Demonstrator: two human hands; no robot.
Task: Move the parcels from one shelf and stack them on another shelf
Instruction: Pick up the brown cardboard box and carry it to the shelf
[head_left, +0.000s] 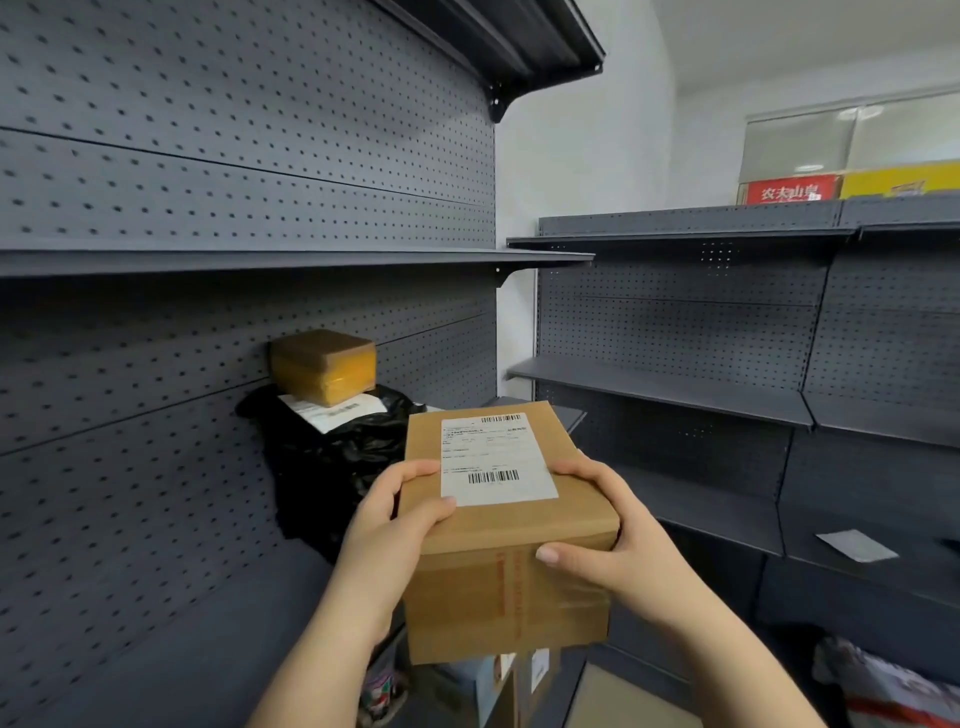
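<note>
Held close under my view is a cardboard box (467, 587), carried in the air in front of the left shelf (208, 649) and touching nothing else. My left hand (395, 525) grips its near left corner, thumb on top beside the white label (496, 460). My right hand (613, 530) wraps the right edge, with the thumb on the taped front face. I judge the box stiff and fairly light, with smooth tape that could slip, so the corners and edges are the best hold. Further back on that shelf lies a black bag (332, 457) with a small taped box (324, 366) on it. A soft bag makes a poor base, so I would set mine on the bare shelf.
</note>
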